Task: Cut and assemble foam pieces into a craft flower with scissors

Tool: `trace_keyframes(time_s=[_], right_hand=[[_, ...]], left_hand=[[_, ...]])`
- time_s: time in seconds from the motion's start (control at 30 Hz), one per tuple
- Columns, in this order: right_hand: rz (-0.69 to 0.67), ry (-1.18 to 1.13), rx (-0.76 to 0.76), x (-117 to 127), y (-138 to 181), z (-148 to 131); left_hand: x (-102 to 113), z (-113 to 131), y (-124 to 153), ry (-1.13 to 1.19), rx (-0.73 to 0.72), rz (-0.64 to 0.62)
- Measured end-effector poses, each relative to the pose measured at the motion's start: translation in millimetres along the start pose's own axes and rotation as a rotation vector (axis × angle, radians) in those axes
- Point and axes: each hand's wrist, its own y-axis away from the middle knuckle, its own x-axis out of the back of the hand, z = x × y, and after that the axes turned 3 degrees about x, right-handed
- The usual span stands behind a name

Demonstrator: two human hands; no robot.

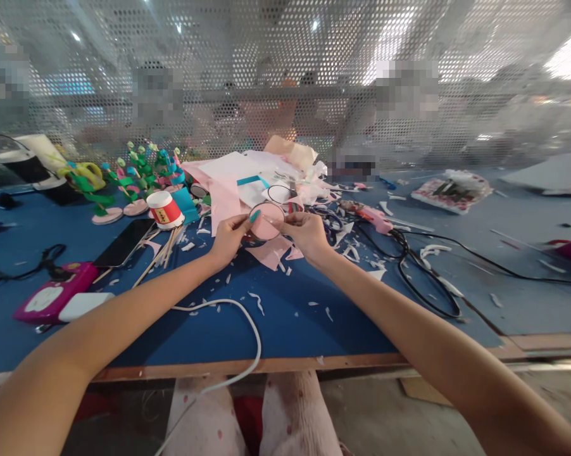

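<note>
A round pink disc [267,229] with a thin dark rim is held above the table between both my hands. The thumb and fingers of my left hand [231,237] close on its left edge, where a small teal patch [254,216] shows by the fingertips. On the opposite edge, my right hand [309,234] pinches the disc, its fingers partly hidden. Pink paper scraps [270,253] lie just below it. Behind the disc are pink sheets [223,199] and a thin dark ring [279,192].
To the left stand a red-and-white paper cup [164,211], several green paper plants [145,170], a phone [124,244] and a magenta power strip [62,294]. A pink glue gun [373,217] with a black cord lies to the right. A white cable [252,326] crosses the front edge.
</note>
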Motion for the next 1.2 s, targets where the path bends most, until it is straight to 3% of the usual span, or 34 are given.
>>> trace_keyframes(time_s=[0.4,0.73,1.2], right_hand=[[-0.081,0.029,0.071,2.1,-3.9,6.4],[-0.098,0.046,0.100,3.2,-8.1,15.0],[-0.073,0.035,0.076,5.5,-6.6,6.5]], left_hand=[[0.5,-0.9,0.8,0.003,-0.028,-0.042],[2.5,-3.2,-1.2,-0.008,-0.013,-0.021],[-0.7,-1.0,1.0,-0.061,-0.057,-0.075]])
